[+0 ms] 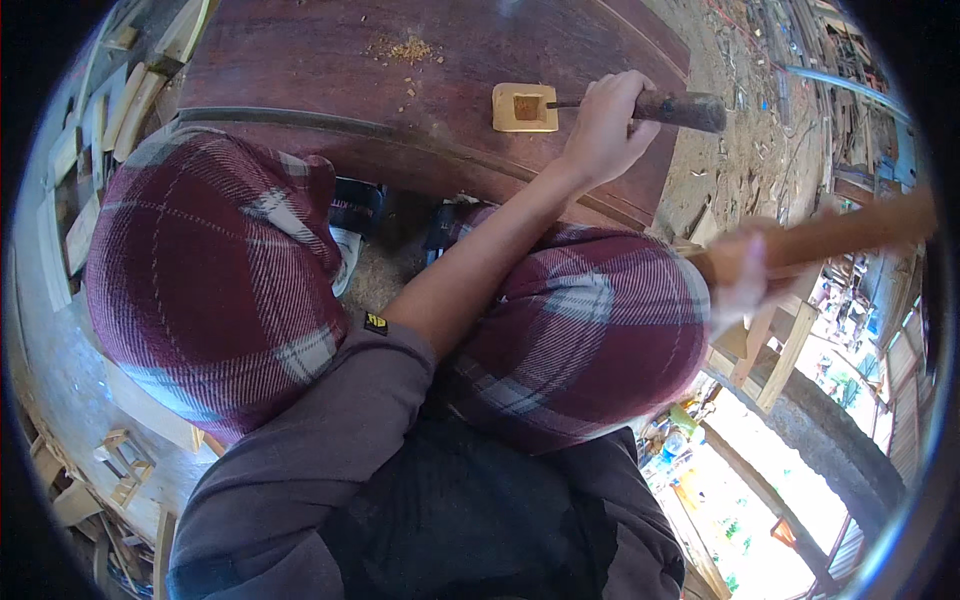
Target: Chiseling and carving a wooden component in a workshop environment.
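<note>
Hollowed wooden block (pixel 525 108) sits on the desk (pixel 290 60), the chisel (pixel 685 110) at its right rim, wrapped by the left grip (pixel 608 122); the blurred right grip (pixel 745 268) appears closed around a wooden club (pixel 855 233). Best hold the blade steady, knuckles off the handle's end. Shavings (pixel 405 48) lie well apart; the plaid-covered right knee (pixel 600 330) may crowd the club.

You're in a woodworking shop, with bright daylight coming in at your lower right. Your left hand (pixel 612 125) holds a chisel (pixel 682 110), your right hand (pixel 745 268) a thick wooden club (pixel 850 236). Pale chips (pixel 408 49) and a recessed block (pixel 525 108) lie on your desk (pixel 290 60); cut wood pieces (pixel 141 112) crowd your left, and scraps litter the ground (pixel 745 145) beyond.
</note>
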A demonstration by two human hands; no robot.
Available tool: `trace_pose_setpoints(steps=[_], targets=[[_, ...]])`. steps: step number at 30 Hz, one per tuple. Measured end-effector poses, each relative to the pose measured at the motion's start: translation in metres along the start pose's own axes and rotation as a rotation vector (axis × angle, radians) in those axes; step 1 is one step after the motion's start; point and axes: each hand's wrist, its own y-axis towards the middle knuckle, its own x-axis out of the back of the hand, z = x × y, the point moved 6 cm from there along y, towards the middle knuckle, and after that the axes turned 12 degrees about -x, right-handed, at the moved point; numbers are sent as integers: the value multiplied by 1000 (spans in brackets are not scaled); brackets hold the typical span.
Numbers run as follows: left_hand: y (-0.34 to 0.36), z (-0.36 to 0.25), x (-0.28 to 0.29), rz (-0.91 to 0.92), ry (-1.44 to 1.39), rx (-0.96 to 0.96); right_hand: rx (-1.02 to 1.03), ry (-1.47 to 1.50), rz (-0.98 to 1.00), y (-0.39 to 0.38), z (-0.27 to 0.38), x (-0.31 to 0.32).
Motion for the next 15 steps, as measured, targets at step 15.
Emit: trace_pose_setpoints(steps=[15], targets=[[-2, 4, -9, 19, 54, 17, 34, -496, 59, -11, 25, -61]])
